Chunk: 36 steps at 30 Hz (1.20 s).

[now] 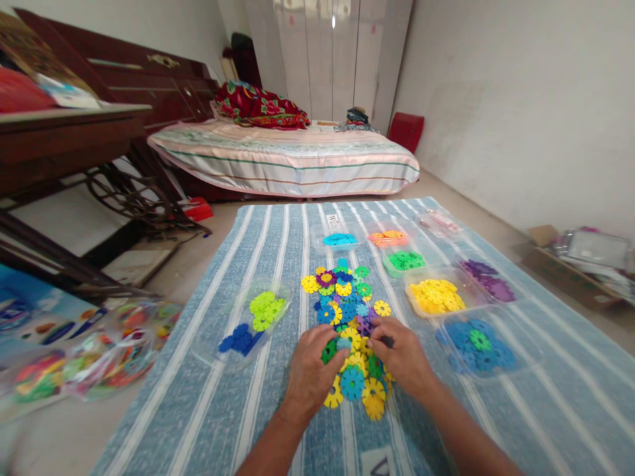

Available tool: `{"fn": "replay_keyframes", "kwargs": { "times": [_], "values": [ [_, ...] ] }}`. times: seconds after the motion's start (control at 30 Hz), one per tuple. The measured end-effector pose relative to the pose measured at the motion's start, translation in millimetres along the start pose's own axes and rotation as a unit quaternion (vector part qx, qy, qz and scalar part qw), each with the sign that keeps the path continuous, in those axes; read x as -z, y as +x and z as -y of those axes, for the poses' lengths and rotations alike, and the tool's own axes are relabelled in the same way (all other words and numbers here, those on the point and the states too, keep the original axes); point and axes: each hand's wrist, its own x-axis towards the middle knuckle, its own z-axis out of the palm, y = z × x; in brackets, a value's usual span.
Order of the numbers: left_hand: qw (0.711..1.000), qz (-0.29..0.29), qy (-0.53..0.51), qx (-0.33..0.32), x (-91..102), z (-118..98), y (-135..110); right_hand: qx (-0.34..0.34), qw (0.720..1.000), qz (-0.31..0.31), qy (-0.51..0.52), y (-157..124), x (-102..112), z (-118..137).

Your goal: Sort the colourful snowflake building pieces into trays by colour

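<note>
A heap of flat toothed plastic discs (347,301) in yellow, blue, green and purple lies in the middle of a blue-and-white striped mat (268,238). My left hand (311,367) rests on the near left of the heap, its fingers curled over a green disc (328,350). My right hand (401,354) rests on the near right, fingers bent and pinching something small and dark among the discs. More yellow and blue discs (354,387) lie between my wrists.
Clear trays hold sorted discs: lime and dark blue (253,320) at left, light blue (340,239), orange (387,237), green (405,260), yellow (435,295), purple (486,276), blue (476,347). Toy bags (89,360) lie left. A bed (282,158) and dark table (64,142) stand behind.
</note>
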Motion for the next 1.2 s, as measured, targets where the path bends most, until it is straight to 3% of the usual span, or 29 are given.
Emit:
{"fn": "replay_keyframes", "kwargs": {
  "times": [0.1, 0.2, 0.33, 0.4, 0.47, 0.57, 0.7, 0.77, 1.03, 1.13, 1.2],
  "values": [
    [1.000, 0.002, 0.006, -0.006, 0.1, 1, -1, 0.003, 0.999, -0.030, 0.012, 4, 14, 6],
    [1.000, 0.005, 0.004, -0.007, 1.8, 1, -1, 0.031, 0.992, -0.121, -0.028, 16, 40, 6],
    [1.000, 0.002, 0.001, -0.012, 2.5, -1, 0, 0.106, 0.930, -0.306, -0.173, 34, 75, -7],
    [1.000, 0.001, 0.000, -0.014, 2.2, -1, 1, 0.137, 0.904, -0.331, -0.233, 36, 78, -12],
    [1.000, 0.001, 0.000, -0.014, 2.0, -1, 1, 0.161, 0.911, -0.288, -0.249, 33, 67, -14],
    [1.000, 0.002, 0.000, -0.012, 2.1, 1, 1, 0.174, 0.940, -0.162, -0.246, 21, 36, -10],
    [1.000, 0.004, -0.004, -0.012, 3.0, 2, 0, 0.104, 0.952, 0.008, -0.289, 9, 6, 0],
    [1.000, 0.005, -0.005, -0.012, 3.5, 3, 1, 0.072, 0.951, 0.050, -0.296, 8, 1, 3],
    [1.000, -0.007, 0.007, -0.030, 2.4, 13, 6, 0.034, 0.977, 0.014, -0.209, 14, 6, 6],
    [1.000, -0.001, 0.010, -0.028, 1.9, 15, 7, 0.017, 0.985, -0.013, -0.172, 19, 25, 7],
    [1.000, 0.000, 0.012, -0.024, 1.5, 16, 7, 0.008, 0.983, -0.049, -0.176, 27, 50, 5]
  ]
}}
